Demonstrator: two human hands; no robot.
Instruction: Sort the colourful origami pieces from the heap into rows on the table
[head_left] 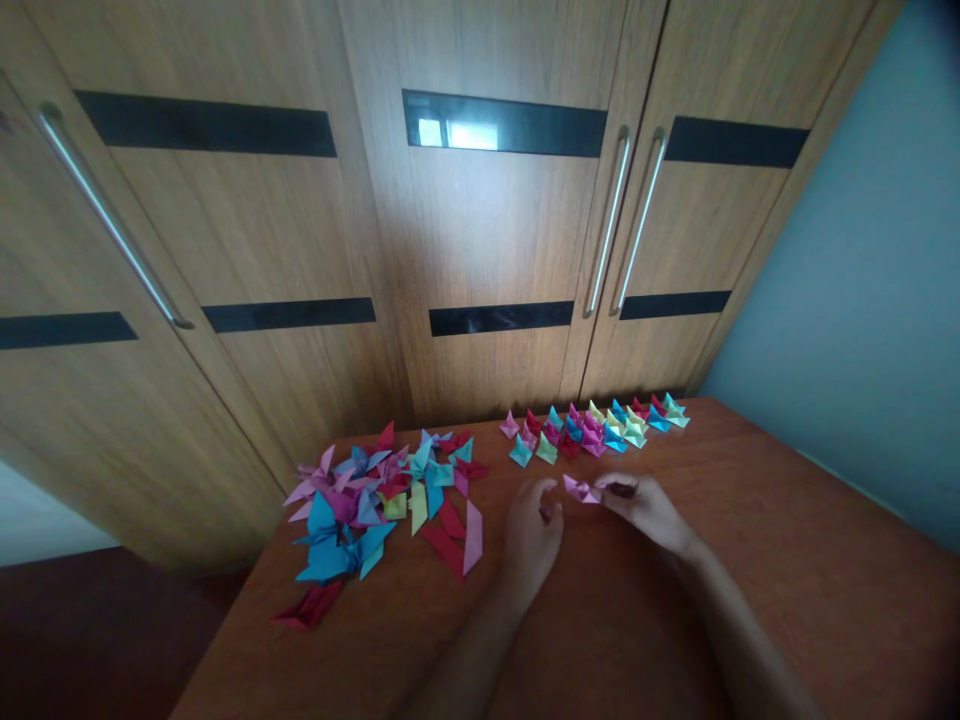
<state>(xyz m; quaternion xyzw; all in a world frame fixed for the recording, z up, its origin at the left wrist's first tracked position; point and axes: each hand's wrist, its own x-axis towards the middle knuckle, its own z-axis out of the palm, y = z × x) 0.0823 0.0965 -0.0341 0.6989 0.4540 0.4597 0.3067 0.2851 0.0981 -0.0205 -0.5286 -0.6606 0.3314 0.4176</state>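
A pink folded paper boat (582,489) is pinched at its right end by my right hand (643,508), just above the table. My left hand (534,530) is left of the boat, fingers curled and apart, with nothing between them. Behind my hands, several small folded paper boats (592,436) stand in rows in pink, blue, yellow, red and green. To the left lies a loose pile of folded paper pieces (352,490) in pink, blue, purple, red and yellow.
The brown wooden table (600,640) reaches back to a wooden wardrobe (495,230) with metal handles and dark strips. A dark red folded piece (309,606) lies near the table's left edge. A pale blue wall (847,330) rises at the right.
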